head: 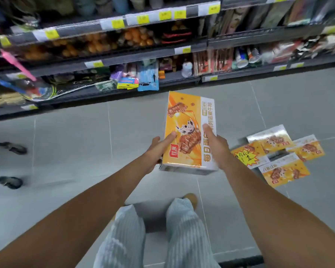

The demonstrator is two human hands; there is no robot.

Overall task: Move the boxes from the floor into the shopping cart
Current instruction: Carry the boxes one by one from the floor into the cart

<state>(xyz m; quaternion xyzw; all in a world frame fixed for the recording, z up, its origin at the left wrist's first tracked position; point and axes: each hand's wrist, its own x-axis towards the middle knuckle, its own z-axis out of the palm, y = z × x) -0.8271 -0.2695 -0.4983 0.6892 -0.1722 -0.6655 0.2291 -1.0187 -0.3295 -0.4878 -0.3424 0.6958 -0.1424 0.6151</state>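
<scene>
Open floor (70,136) spreads left toward wheels (14,147); shelves (124,88) bound it ahead. Left hand (159,149) and right hand (218,147) grip a glossy orange box (184,115).

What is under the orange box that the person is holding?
Only grey floor tiles show below the orange box, which the left hand and right hand hold in the air. Its underside, and any fingers beneath it, are covered.
</scene>
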